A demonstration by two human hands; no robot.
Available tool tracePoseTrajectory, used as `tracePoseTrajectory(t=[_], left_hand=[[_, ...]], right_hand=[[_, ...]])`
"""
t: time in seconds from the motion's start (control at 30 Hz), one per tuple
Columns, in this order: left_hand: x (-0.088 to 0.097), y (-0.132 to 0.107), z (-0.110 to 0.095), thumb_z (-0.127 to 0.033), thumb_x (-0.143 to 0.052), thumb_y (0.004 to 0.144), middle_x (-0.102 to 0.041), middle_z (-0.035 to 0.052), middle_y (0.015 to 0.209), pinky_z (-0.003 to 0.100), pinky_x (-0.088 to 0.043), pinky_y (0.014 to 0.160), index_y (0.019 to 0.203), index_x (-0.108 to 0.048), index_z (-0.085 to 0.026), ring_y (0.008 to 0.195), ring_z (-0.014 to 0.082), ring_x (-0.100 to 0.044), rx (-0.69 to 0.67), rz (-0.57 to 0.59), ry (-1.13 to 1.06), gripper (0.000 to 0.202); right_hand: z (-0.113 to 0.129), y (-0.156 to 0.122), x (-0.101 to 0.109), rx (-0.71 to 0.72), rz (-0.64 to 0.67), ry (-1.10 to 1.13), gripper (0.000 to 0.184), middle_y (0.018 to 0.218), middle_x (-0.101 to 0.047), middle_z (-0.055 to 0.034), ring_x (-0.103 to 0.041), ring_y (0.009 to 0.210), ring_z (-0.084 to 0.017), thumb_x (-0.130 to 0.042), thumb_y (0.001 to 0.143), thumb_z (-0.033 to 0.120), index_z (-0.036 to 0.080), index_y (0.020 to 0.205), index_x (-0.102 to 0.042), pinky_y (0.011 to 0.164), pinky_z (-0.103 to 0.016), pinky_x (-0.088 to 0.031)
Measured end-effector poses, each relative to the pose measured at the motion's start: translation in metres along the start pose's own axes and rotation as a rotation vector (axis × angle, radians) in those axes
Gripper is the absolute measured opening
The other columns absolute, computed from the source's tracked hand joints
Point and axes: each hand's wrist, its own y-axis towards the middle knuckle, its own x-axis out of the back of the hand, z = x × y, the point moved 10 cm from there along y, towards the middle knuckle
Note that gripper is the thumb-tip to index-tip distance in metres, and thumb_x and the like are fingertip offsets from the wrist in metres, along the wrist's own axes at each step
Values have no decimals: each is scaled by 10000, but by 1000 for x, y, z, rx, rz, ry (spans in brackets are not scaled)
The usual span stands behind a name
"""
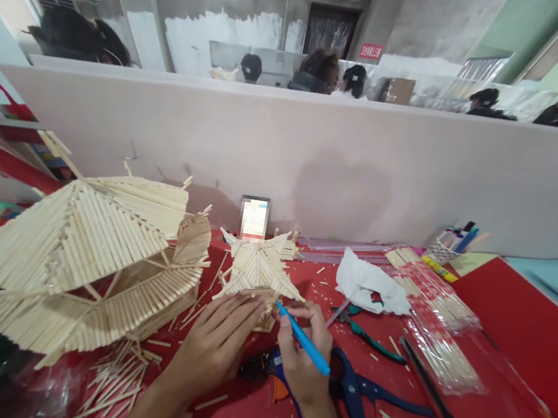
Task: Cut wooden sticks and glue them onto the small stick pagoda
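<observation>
A small pavilion model (257, 268) built of pale wooden sticks stands in front of me, its star-shaped roof corners turned up. My left hand (221, 333) grips the near eave of this model, its fingertips partly hidden. In my right hand (306, 356) is a slim blue pen-like tool (305, 341), pinched between thumb and fingers. Its tip points at the near roof edge; whether it is a pen or tweezers I cannot tell. To the left stands a larger stick pavilion (75, 241) with two tiers of roof.
Blue-handled cutters (353, 398), green-handled pliers (377, 342) and a long black tool (434, 396) lie at right. Beyond are crumpled tissue (373, 282), bagged sticks (447, 349) and a pen basket (446, 242). Loose sticks (113, 387) litter the left. A pale partition (268, 137) borders the back.
</observation>
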Motion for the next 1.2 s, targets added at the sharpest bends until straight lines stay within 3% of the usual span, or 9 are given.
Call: tracePoseTrajectory(t=[0.33,0.6,0.93,1.13,1.2], left_hand=[[3,2,-2,-8,-406,868,-665,93,1300,374,-356,1112,1348,-563,-138,1234,212,-571,-22,-4,6,522],[1,1,-1,-21,-410,871,-663,101,1303,378,-357,1106,1364,-550,-137,1247,215,-562,-13,-1,-17,525],[1,2,-1,-20,-414,870,-663,117,1298,376,-340,1115,1314,-591,-106,1240,222,-561,-7,8,-17,485],[4,3,-2,-5,-441,860,-692,115,1243,390,-359,1090,1258,-620,-96,1194,236,-582,-11,-29,0,446],[3,3,-2,0,-447,855,-690,117,1247,394,-360,1094,1274,-608,-94,1195,236,-583,-7,-28,-6,458]], right_hand=[[2,-1,-2,34,26,6,51,905,-659,-53,-671,695,-166,-568,894,284,240,886,-544,576,-254,-556],[2,-2,-1,35,17,-17,65,882,-656,-44,-647,614,-140,-575,895,289,230,887,-547,516,-230,-535],[7,-3,-1,89,28,25,41,871,-643,-37,-679,704,-157,-581,893,250,220,887,-553,588,-240,-558],[-4,10,34,74,-175,-85,108,967,-658,-70,-663,847,-202,-513,945,292,215,993,-572,731,-316,-540],[-16,19,37,56,-127,-223,188,1030,-678,-96,-641,959,-236,-440,974,280,207,1064,-588,839,-372,-506]])
